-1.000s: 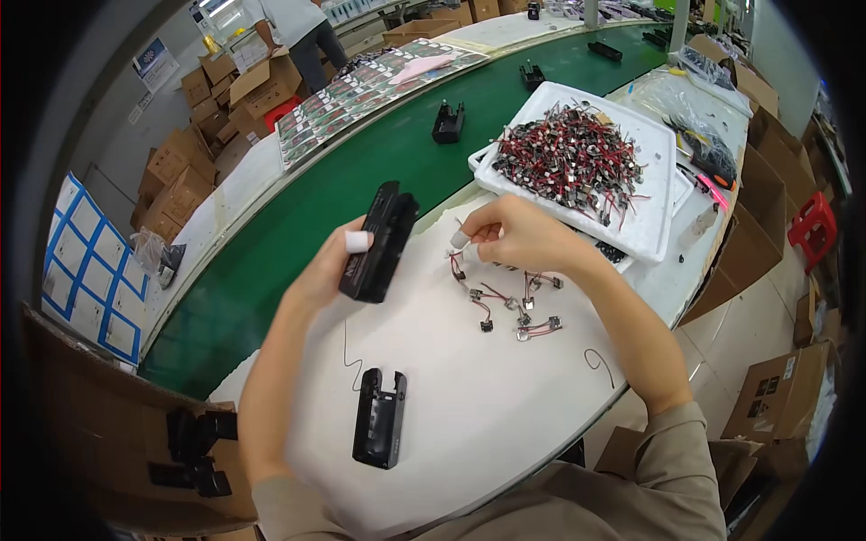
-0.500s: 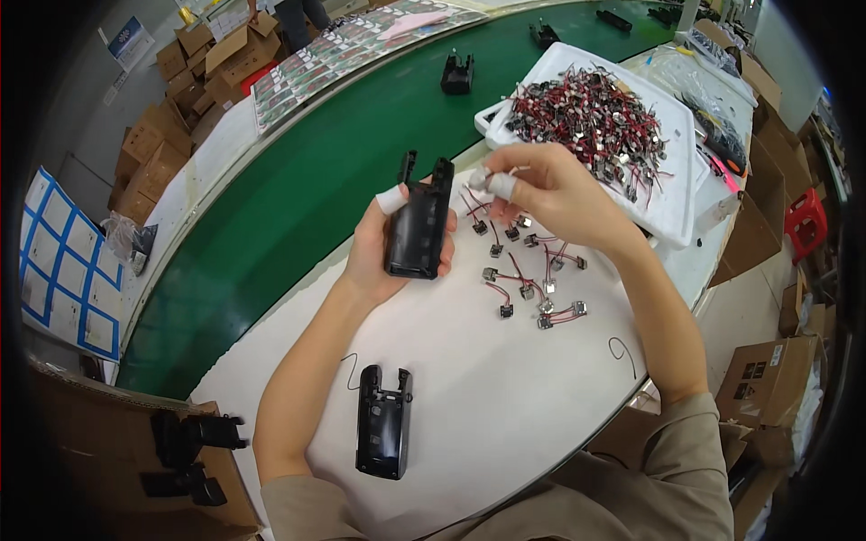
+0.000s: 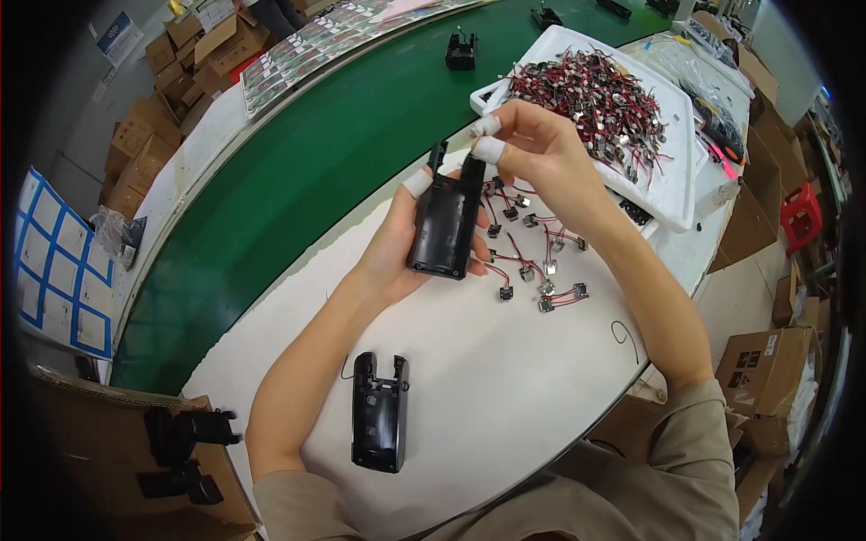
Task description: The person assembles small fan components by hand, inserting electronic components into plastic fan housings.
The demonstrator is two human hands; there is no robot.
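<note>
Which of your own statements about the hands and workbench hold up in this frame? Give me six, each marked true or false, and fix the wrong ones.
1. The left hand holds a black housing. True.
2. The right hand is far from that housing. False: it is at the housing's upper end.
3. A second black housing lies on the white table. True.
4. The big heap of wired parts fills a cardboard box. False: it lies in a white tray.
5. Both thumbs wear white covers. True.
6. The green belt bears nothing. False: black parts are on it.
</note>
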